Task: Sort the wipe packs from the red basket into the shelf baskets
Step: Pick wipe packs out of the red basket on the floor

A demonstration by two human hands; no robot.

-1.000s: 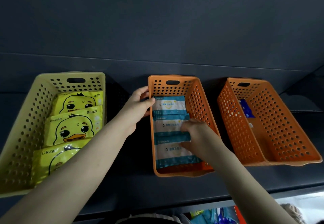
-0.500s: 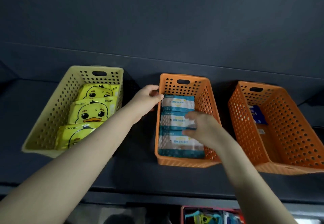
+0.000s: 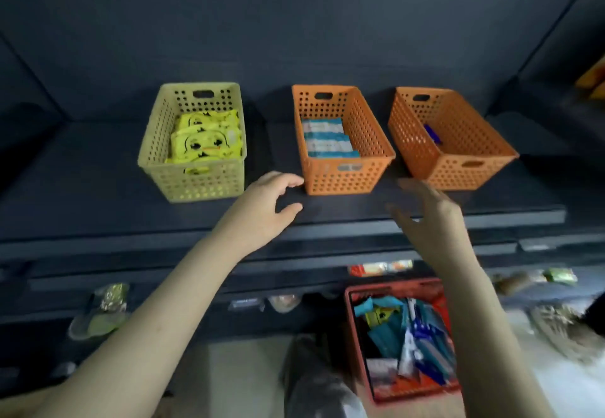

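Three baskets stand on the dark shelf. The yellow basket (image 3: 193,172) holds yellow duck wipe packs (image 3: 204,142). In the middle orange basket (image 3: 340,175) lie blue-and-white wipe packs (image 3: 327,139). The right orange basket (image 3: 458,168) holds one dark blue pack (image 3: 432,134). Below on the floor, the red basket (image 3: 352,335) is full of several mixed packs (image 3: 409,335). My left hand (image 3: 262,211) hovers empty near the middle basket's front left corner, fingers loosely curved. My right hand (image 3: 429,217) is blurred, fingers spread, empty, in front of the shelf edge.
The shelf front edge (image 3: 327,224) runs across the view, with lower shelves carrying small packaged goods (image 3: 379,268). A person's knee (image 3: 311,368) shows beside the red basket. Bagged items (image 3: 101,313) hang at lower left.
Both hands have drawn back out of the middle orange basket toward me and let go of the rim and packs. The view has dropped, bringing the red basket into sight.
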